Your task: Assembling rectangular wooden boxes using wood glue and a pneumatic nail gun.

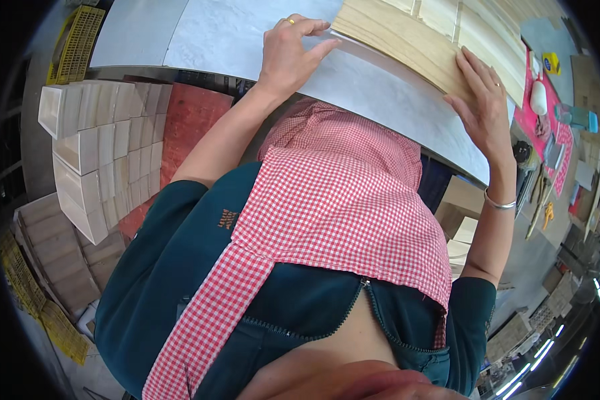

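Pale-wood panel, upper right of the frame, on white tabletop; under outstretched right hand; beside left hand, thumb and forefinger parted at left corner; cannot tell whether touching.

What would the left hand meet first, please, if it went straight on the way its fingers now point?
The left hand would probably meet the left end of the pale wooden board first; it is so close that this view cannot settle whether the two touch.
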Demonstrator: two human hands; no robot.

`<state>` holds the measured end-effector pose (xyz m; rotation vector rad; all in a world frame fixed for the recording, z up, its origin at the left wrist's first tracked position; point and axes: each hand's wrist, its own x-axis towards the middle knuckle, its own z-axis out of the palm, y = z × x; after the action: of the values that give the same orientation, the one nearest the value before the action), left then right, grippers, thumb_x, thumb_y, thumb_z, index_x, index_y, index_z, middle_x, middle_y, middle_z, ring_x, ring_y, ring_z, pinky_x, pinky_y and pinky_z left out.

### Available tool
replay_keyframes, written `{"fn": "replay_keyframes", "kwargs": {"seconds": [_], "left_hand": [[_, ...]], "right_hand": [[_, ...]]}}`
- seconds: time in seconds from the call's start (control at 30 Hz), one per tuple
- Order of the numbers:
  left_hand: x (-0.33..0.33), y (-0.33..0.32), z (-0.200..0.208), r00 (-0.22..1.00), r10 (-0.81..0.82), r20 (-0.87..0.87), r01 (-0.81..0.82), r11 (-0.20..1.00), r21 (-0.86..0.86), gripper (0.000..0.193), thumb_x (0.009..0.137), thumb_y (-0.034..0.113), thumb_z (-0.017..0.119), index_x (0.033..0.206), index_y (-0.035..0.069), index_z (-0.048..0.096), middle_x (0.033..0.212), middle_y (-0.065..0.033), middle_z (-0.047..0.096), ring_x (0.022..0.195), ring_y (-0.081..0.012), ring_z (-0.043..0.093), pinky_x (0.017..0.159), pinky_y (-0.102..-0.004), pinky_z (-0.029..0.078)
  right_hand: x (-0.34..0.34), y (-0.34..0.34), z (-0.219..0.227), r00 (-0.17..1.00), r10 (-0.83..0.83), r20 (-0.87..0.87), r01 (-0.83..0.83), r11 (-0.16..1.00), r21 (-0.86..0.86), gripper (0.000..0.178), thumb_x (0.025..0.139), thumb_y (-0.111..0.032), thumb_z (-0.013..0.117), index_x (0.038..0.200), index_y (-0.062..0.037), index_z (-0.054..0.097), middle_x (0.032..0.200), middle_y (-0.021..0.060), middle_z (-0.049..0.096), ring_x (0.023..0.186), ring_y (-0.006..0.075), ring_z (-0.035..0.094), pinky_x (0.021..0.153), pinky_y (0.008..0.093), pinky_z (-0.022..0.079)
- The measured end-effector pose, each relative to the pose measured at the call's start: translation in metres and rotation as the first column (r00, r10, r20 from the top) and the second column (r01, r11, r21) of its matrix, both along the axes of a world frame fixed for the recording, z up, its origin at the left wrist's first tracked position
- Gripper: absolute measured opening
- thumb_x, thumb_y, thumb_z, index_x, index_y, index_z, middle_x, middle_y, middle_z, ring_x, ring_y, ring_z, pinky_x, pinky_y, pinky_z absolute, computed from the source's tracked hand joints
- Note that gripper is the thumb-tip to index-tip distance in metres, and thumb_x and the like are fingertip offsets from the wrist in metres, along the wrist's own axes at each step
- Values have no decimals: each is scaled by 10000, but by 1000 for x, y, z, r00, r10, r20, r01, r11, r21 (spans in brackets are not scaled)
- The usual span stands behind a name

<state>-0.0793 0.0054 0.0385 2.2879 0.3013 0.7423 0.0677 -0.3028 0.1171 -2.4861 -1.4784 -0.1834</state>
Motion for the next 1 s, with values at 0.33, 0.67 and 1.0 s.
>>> {"fn": "replay_keyframes", "kwargs": {"seconds": [0.33, 0.67, 1.0], "left_hand": [[8, 5, 6, 999, -10, -33, 18, 962, 273, 237, 824, 259, 793, 979, 79, 802, 902, -30, 727, 776, -191, 623, 772, -344, 435], [8, 3, 14, 994, -1, -105, 43, 919, 393, 223, 851, 264, 766, 970, 79, 803, 881, -20, 727, 755, -196, 614, 769, -352, 421], [12, 5, 16, 994, -50, -97, 75, 960, 271, 199, 822, 198, 792, 937, 36, 798, 815, -54, 722, 676, -192, 601, 680, -317, 462]], "right_hand": [[12, 1, -15, 1000, -8, 27, 10, 996, -85, 673, 843, -205, 789, 1465, -143, 539, 1505, 37, 532, 1345, 277, 520, 1192, 427, 345], [12, 7, -23, 994, 1, 112, 4, 999, -39, 559, 827, -198, 799, 1347, -105, 616, 1408, 38, 607, 1274, 263, 559, 1134, 379, 400], [20, -9, -42, 957, -16, 290, -99, 921, 377, 163, 884, -137, 701, 999, -30, 659, 928, 97, 685, 741, 248, 614, 709, 322, 496]]}}
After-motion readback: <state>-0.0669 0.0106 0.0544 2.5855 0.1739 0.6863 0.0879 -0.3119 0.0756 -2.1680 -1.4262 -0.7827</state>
